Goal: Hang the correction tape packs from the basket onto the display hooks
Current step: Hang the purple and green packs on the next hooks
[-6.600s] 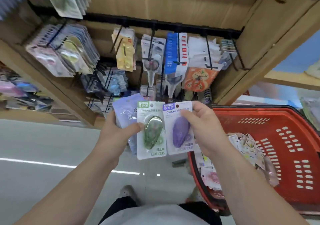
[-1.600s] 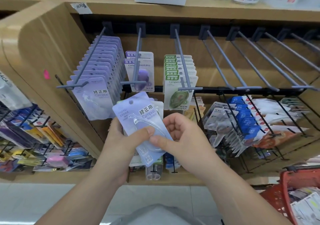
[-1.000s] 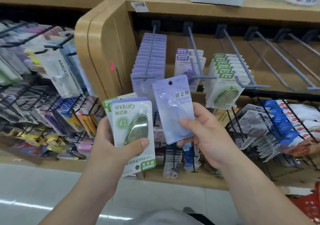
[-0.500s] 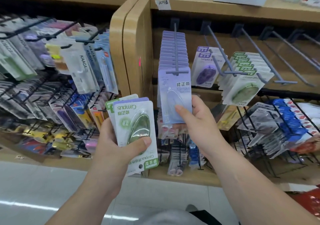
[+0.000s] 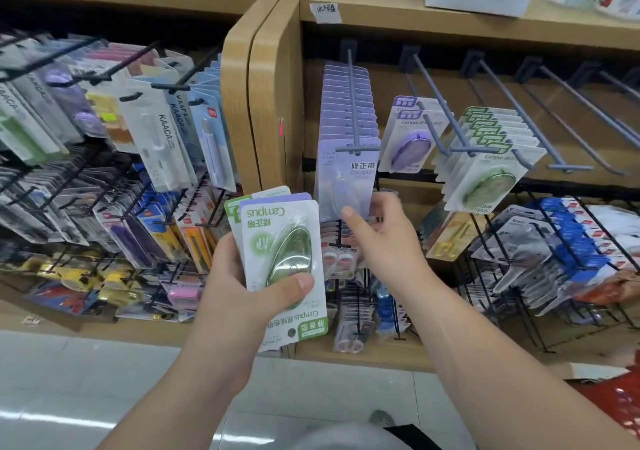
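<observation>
My left hand [image 5: 235, 297] grips a small stack of correction tape packs, with a green pack [image 5: 280, 252] upside down at the front. A lavender pack [image 5: 346, 179] hangs at the front of a full row on the leftmost display hook [image 5: 351, 103]. My right hand [image 5: 384, 241] pinches its lower edge, thumb on the face and fingers behind. To the right hang two purple packs [image 5: 408, 137] and a row of green packs [image 5: 485, 165]. Only a red corner of the basket [image 5: 616, 401] shows at the bottom right.
Several bare grey hooks [image 5: 519, 113] jut out to the right of the green row. A curved wooden shelf post [image 5: 256, 103] divides this bay from crowded stationery racks [image 5: 156, 130] on the left. Scissors and blue-carded items [image 5: 561, 241] hang on black wire hooks below.
My right hand has slid the lavender pack onto the leftmost hook, behind the hook's front crossbar. The left hand's stack has stayed put.
</observation>
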`<state>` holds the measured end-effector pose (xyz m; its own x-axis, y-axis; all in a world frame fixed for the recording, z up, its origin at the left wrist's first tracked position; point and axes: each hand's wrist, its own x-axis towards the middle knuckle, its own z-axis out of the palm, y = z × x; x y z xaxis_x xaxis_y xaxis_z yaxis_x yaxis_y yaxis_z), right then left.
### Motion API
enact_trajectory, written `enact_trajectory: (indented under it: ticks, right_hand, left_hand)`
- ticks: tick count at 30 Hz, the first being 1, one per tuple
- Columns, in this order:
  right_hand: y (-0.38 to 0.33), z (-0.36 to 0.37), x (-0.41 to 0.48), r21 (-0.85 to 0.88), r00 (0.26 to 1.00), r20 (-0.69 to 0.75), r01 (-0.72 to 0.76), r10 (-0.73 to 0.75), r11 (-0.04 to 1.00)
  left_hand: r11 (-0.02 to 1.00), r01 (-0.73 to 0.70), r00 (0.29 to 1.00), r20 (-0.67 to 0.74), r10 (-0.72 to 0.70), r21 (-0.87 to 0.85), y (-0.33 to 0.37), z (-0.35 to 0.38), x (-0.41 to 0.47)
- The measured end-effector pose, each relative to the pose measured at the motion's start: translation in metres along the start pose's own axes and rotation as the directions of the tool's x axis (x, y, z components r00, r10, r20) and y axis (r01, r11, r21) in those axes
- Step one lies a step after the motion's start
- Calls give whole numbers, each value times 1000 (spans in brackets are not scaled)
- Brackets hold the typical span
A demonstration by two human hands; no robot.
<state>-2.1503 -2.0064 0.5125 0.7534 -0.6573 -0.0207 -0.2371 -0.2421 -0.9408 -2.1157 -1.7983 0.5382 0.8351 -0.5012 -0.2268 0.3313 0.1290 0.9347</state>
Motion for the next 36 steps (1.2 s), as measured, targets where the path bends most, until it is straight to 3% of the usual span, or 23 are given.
enact_trajectory:
  ticks: [2,4,6,9,11,17,27,33,36]
  right_hand:
    - [-3,-9,-13,-72,995,-97,16,-24,997]
    - [-14,-18,-32,-30,993,-105,42,-45,999]
    - [-26,-26,-52,95,994,80,66,-74,993]
    - [-38,-31,-72,172,916,375,83,-143,982]
    - [-35,-29,-77,164,895,428,62,-128,985]
    - [-23,-43,-79,80,946,313,66,-88,995]
    - [-2,-91,-81,497,989,90,-150,121,855]
    - [21,-148,-66,748,956,-68,-140,285,649]
    - [33,-184,-59,769,941,-126,-106,313,630]
  left_hand:
    - [1000,10,1000,14,-10,-17,-1,2,-1]
    - [999,23,999,36,-22,-27,-2,5,-1]
    - [999,34,997,64,-32,-29,-3,9,0]
    - [999,25,997,72,-24,-21,-6,19,1]
    - [1000,17,998,57,-15,-21,-7,27,2]
    - [999,35,997,72,-33,-20,-12,47,1]
    - [989,28,971,232,-61,145,-22,91,0]
    - [983,79,989,114,-98,165,-34,135,0]
    - [978,90,995,31,-97,190,-43,150,1]
